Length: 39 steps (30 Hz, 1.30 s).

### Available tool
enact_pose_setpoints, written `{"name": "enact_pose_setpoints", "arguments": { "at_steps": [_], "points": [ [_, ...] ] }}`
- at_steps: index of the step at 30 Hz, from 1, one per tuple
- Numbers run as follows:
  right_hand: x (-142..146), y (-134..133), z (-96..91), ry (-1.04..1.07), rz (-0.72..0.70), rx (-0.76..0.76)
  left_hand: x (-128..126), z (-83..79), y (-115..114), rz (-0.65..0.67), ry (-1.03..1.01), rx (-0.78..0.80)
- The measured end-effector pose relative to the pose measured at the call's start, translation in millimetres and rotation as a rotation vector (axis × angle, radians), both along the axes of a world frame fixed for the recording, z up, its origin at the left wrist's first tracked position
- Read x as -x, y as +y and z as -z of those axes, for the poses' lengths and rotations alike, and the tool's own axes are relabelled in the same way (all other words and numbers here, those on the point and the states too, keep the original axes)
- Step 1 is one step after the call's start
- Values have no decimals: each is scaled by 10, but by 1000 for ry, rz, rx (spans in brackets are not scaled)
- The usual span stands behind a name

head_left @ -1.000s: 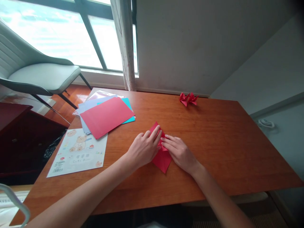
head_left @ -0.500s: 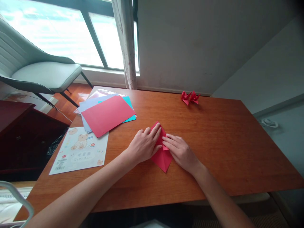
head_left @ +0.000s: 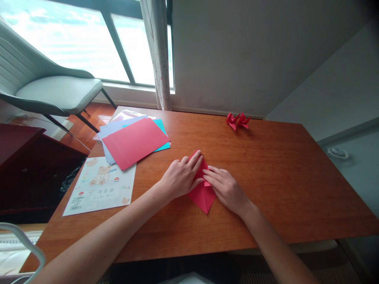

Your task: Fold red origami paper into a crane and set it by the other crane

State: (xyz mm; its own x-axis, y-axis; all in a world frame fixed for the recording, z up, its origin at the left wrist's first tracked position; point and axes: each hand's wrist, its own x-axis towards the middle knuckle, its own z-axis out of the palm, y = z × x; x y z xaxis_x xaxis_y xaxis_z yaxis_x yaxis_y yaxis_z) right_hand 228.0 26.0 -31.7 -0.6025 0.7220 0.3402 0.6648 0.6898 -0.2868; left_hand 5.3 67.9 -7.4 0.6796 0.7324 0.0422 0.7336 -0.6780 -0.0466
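A folded sheet of red origami paper point(head_left: 204, 199) lies on the table, shaped like a narrow diamond with a pointed near end and a centre crease. My left hand point(head_left: 181, 176) presses on its far left part, fingers stretched out flat toward the top corner and thumb spread near the middle. From the right side, my right hand point(head_left: 226, 188) rests its extended fingertips on the paper's edge, beside a small raised flap. Both hands are open, and they cover much of the paper's upper half. The right thumb is hidden.
Red folded paper figures point(head_left: 238, 120) stand at the table's back edge. At the left lie a stack of coloured sheets point(head_left: 136, 142) and a white bear-printed sheet point(head_left: 102, 187). A pale chair point(head_left: 59, 92) stands beyond the wooden table point(head_left: 290, 177), near the window.
My left fingertips have slid slightly toward the paper's far tip. The right hand stays almost in place, and the whole view has shifted a little.
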Motion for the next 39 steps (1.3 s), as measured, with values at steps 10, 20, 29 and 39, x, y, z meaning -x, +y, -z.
{"name": "enact_pose_setpoints", "arguments": {
  "at_steps": [10,20,29,39],
  "points": [
    [-9,5,16,6,-4,1,-7,-1,15,-2,19,16],
    [-11,6,13,11,-5,5,-6,7,27,2,31,14],
    [-8,8,5,-2,-9,20,12,-24,59,8,15,42],
    [-7,0,-6,-15,6,25,65,-55,112,43,-12,90]
  ]
}}
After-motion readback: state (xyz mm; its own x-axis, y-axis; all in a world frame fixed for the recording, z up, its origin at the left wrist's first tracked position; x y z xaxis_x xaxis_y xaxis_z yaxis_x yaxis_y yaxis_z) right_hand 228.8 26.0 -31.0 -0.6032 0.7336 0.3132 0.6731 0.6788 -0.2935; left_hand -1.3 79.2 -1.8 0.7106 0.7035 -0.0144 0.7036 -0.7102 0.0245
